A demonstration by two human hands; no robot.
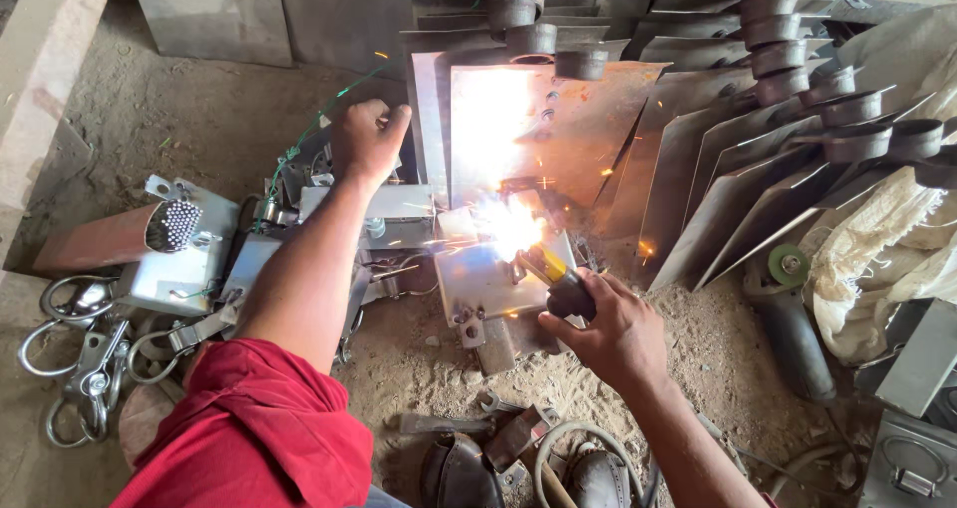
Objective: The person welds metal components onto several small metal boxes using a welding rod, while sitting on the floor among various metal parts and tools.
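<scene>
While sparks burst at twelve o'clock of your right hand (pixel 608 334), its fingers grip the electrode holder (pixel 558 281) tightly, tip touching the small metal box (pixel 488 281) on the sandy floor (pixel 718 358). At ten o'clock from there, your left hand (pixel 369 139) is curled shut, fist-like, beside the upright steel plate (pixel 578 129).

The dirt floor (pixel 199 119) is sandy and littered. On it lie a flat metal plate (pixel 488 284) under the sparks, small metal boxes (pixel 189 259) and steel rings (pixel 70 304) to the left, leaning steel sheets (pixel 718 199) and an angle grinder (pixel 793 319) to the right, and a hose (pixel 568 443) in front.
</scene>
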